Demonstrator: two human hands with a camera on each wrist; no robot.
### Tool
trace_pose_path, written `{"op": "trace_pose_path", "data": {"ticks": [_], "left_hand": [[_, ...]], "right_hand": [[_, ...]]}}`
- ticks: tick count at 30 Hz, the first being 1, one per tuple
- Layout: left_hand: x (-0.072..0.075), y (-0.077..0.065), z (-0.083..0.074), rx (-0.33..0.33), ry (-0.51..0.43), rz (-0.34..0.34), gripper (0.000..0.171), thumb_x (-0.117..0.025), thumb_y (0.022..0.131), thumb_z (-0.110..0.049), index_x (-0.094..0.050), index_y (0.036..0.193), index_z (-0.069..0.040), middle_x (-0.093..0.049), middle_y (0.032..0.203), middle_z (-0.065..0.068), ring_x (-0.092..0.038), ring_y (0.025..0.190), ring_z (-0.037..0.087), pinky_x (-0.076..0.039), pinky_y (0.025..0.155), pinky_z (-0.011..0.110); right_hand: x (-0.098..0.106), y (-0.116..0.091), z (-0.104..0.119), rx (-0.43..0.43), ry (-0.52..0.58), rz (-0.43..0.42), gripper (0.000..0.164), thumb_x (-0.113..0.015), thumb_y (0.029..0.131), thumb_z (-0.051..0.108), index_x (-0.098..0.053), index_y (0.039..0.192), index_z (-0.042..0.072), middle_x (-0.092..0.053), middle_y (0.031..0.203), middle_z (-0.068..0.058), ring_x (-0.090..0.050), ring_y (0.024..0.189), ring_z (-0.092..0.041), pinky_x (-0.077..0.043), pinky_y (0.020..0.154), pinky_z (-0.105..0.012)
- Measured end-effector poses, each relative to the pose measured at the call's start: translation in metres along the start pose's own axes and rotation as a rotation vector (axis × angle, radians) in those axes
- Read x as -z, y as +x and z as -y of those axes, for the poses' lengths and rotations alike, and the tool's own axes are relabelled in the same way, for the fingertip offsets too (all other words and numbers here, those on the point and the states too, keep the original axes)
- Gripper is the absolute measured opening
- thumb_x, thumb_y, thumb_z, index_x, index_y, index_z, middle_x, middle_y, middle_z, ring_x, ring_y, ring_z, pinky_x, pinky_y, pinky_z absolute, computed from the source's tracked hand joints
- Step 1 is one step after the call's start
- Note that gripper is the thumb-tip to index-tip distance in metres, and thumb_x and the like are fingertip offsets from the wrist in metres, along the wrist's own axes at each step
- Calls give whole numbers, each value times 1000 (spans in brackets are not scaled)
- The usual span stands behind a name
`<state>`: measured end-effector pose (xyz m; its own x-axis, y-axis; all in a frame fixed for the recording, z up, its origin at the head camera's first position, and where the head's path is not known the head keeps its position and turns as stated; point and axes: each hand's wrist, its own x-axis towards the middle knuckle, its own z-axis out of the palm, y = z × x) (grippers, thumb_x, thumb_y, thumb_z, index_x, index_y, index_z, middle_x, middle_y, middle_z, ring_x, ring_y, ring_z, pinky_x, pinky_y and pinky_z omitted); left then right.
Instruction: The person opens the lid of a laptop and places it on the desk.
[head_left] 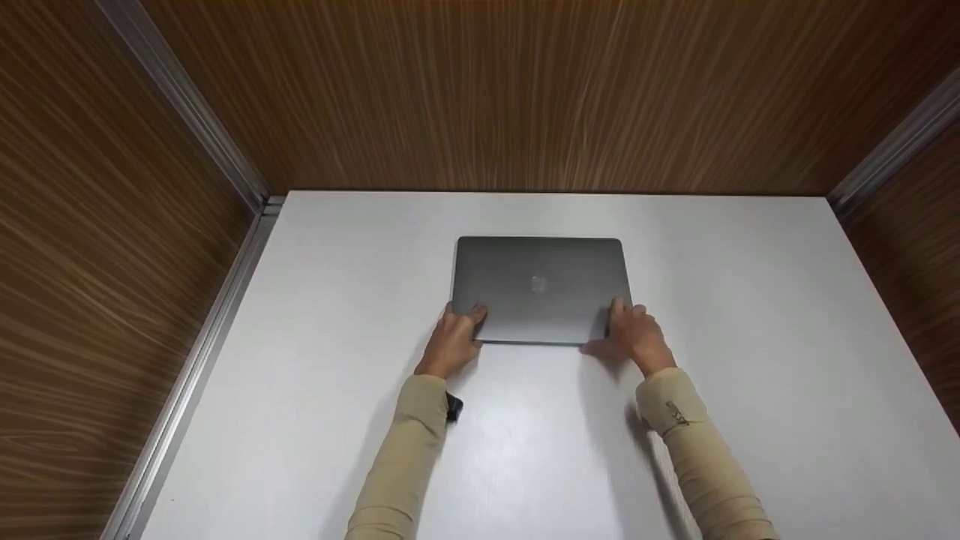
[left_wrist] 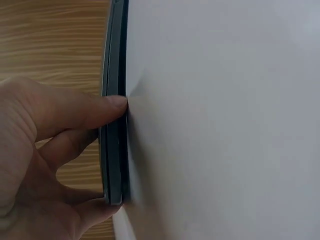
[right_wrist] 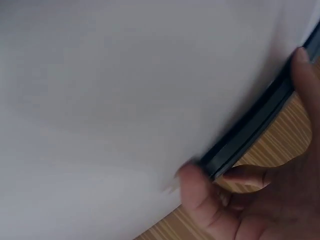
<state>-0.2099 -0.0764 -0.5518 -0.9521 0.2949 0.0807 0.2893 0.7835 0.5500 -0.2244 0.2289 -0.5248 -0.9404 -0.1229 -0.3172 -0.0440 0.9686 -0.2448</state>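
Observation:
A closed grey laptop (head_left: 541, 262) with a logo on its lid lies flat on the white table (head_left: 360, 277). My left hand (head_left: 448, 341) grips its near left corner, one digit over the lid and others at the side and front edge. At the near right corner my right hand (head_left: 636, 336) holds on, with the thumb along the front edge and fingers at the side. The left wrist view shows the laptop's thin dark edge (left_wrist: 115, 155) with fingertips against it. In the right wrist view, slightly blurred, fingers bracket the corner of the same edge (right_wrist: 250, 125).
Wood-grain panels rise behind the table (head_left: 525, 97), on the left (head_left: 112, 262) and on the right (head_left: 922, 210). Metal strips (head_left: 195, 360) run along the panel joints. A small black device (head_left: 454, 406) shows at the left wrist, by the beige sleeve (head_left: 401, 450).

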Motion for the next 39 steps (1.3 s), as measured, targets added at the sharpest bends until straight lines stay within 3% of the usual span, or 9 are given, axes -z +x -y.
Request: {"op": "trace_pose_path", "data": {"ticks": [3, 8, 11, 16, 20, 28, 39], "left_hand": [[7, 1, 2, -8, 69, 36, 62, -78, 86, 0, -55, 143, 4, -56, 140, 25, -40, 133, 59, -44, 105, 54], [16, 3, 6, -20, 202, 79, 74, -82, 87, -17, -46, 147, 9, -37, 153, 33, -47, 131, 52, -49, 100, 49], [19, 5, 11, -3, 288, 38, 80, -87, 83, -30, -51, 142, 9, -50, 142, 33, -55, 120, 45, -54, 91, 47], [18, 1, 16, 4, 409, -14, 77, -87, 78, -43, -62, 131, 7, -70, 108, 21, -63, 98, 37, -53, 81, 48], [15, 0, 13, -32, 385, -17, 71, -86, 81, -39, -63, 131, 6, -71, 106, 22, -64, 97, 37, -53, 83, 49], [9, 4, 6, -55, 254, -59, 59, -89, 80, -22, -66, 126, 7, -71, 105, 25, -65, 95, 40, -56, 82, 49], [9, -1, 6, -16, 201, -80, 60, -89, 79, -18, -65, 130, 4, -71, 106, 26, -64, 97, 40, -56, 82, 48]], "right_hand": [[3, 3, -5, 50, -6, 4, 92, -81, 83, 48, -33, 131, -14, -50, 107, -42, -60, 92, -53, -53, 82, -59], [4, 3, -13, 127, -44, -19, 90, -80, 83, 50, -35, 131, -12, -54, 103, -37, -62, 87, -52, -54, 77, -58], [6, 3, -16, 154, -31, -43, 83, -80, 84, 48, -38, 128, -8, -57, 100, -34, -62, 86, -52, -54, 76, -58], [3, 1, -19, 180, -16, -59, 75, -81, 84, 45, -41, 123, -5, -60, 92, -27, -63, 83, -47, -54, 75, -56], [2, -3, -22, 187, -49, -83, 76, -82, 83, 46, -43, 122, -6, -61, 88, -25, -64, 80, -46, -54, 72, -55], [0, -8, -30, 196, -54, -135, 82, -84, 81, 45, -43, 123, -11, -61, 88, -30, -64, 76, -48, -54, 68, -57], [4, -3, -27, 188, -72, -106, 84, -83, 81, 48, -43, 125, -11, -61, 90, -30, -64, 79, -48, -54, 70, -57]]}}
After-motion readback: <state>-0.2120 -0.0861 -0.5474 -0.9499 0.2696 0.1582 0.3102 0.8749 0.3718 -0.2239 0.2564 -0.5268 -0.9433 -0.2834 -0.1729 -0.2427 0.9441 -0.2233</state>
